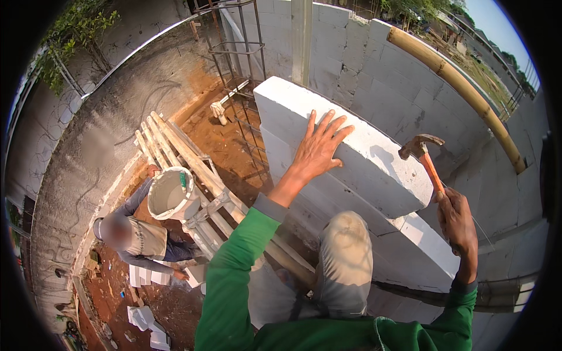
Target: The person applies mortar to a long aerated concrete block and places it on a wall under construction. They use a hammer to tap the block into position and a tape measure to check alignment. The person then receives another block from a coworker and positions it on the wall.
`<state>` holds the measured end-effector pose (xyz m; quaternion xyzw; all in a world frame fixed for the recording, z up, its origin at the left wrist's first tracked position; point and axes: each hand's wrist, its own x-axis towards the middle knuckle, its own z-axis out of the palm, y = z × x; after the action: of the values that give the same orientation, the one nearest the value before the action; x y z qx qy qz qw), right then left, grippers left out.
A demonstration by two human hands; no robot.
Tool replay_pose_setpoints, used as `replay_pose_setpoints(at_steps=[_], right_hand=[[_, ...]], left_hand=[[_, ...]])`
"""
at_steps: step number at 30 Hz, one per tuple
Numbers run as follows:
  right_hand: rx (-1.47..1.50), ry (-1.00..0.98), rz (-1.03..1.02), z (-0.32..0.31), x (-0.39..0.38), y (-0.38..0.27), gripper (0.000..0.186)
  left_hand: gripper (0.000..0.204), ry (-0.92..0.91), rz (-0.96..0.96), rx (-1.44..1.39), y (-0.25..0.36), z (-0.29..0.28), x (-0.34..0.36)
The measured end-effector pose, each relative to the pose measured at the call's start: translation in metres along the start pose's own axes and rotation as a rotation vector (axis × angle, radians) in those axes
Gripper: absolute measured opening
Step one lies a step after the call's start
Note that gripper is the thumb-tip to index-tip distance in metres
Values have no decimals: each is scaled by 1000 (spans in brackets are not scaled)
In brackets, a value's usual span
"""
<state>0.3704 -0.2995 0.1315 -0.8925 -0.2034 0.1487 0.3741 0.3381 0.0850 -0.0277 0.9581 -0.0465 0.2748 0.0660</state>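
My left hand (317,149) lies with fingers spread on a white lightweight block (351,164), the top course of a partly built wall beside me. My right hand (453,219) grips an orange-handled claw hammer (430,167), its metal head held over the right end of that block. Under it, another course of blocks (410,251) continues down to the right. My raised knee (345,257) is close to the wall face, below my left hand.
At lower left a co-worker (140,240) reaches toward blocks (146,275). A bucket with grey mix (161,196) sits on bamboo poles (202,175). Behind stand a rebar cage (229,52), a concrete post (301,47), a block wall (345,52) and a thick bamboo pole (456,76).
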Motion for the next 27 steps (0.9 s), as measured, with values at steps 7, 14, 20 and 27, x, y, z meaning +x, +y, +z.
replay_pose_setpoints(at_steps=[7,14,20,27], right_hand=[[421,110,-788,49,75,-139,44],[-149,-235,-595,148,211,-172,42],[-179,-320,-464,160,233,-189,51],[-293,-359,-340,153,210,-189,50]], left_hand=[[158,314,-1058,-863,42,26,14],[156,297,-1052,-962,62,46,30],[153,254,-1110,-888,57,25,22],[150,214,-1095,-959,63,12,21]])
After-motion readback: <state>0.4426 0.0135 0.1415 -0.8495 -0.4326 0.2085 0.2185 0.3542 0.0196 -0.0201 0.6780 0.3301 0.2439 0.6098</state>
